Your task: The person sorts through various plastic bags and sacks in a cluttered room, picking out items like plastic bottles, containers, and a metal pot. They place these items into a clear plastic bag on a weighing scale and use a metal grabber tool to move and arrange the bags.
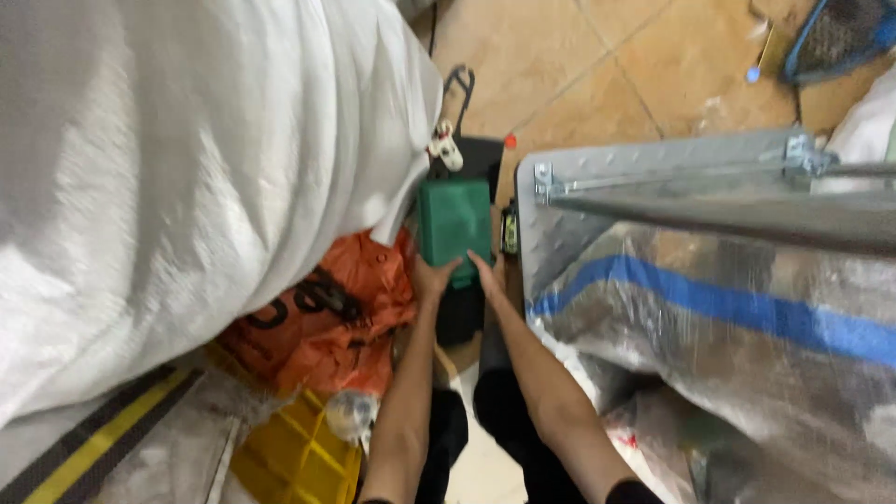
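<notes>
Seen from above, a person reaches both bare arms down into a narrow gap on a tan tiled floor (597,65). The left hand (431,278) and the right hand (487,273) meet at the near edge of a green box (454,222), a small rectangular case lying flat on top of a black object (467,317) of unclear kind. Both hands press against the box's near edge with fingers curled onto it, left at the near-left corner, right at the near-right corner; it reads as a two-handed grip, probably because the gap leaves room to grasp only from this side.

A huge white woven sack (187,168) bulges in from the left and overhangs the box's left edge. Below it lies a crumpled orange bag (345,317) with black markings, touching the left forearm. A yellow plastic crate (289,457) sits nearer the viewer. On the right stands a metal cart (653,168) loaded with a silvery wrapped bundle (747,373) crossed by a blue stripe, close beside the right forearm.
</notes>
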